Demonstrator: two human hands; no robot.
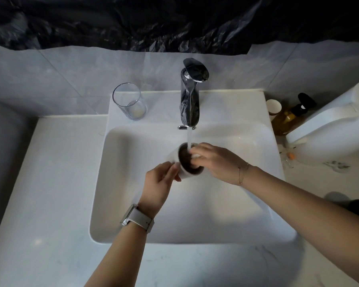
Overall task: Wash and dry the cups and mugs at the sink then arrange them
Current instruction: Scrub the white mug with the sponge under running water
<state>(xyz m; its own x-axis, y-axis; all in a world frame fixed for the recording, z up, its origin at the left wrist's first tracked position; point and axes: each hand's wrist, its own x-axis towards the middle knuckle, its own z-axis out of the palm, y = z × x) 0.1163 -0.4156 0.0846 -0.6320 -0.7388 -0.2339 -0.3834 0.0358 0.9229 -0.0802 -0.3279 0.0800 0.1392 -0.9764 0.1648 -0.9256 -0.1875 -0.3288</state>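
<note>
We see a small white mug (179,162) with a dark inside, held low over the middle of a white sink (133,204), right under the running water (189,139). The mug lies tipped on its side: its long axis runs from about ten o'clock at the base to about four o'clock at the mouth, and the dark mouth faces four o'clock, toward the right hand and partly up at us. We cannot make out a handle

The left hand (159,183) comes in from six o'clock and grips the mug's outer wall, fingers (174,169) curled around the base end. The right hand (214,160) comes in from four o'clock, its fingertips curled over the rim and reaching inside; something pale sits at them, perhaps foam or a cloth, too blurred for us to say

We judge the main risk to be a slip: a wet, possibly soapy mug held by one end could twist loose and knock against the hard sink. With the mouth tilted under the stream, water could also splash out onto the bench (56,183)

Farther out, the chrome tap (190,94) stands at twelve o'clock. An empty clear glass (130,101) stands upright at eleven o'clock on the sink's back ledge. At two o'clock stand a paper cup (274,107) and an amber pump bottle (290,117)
</note>
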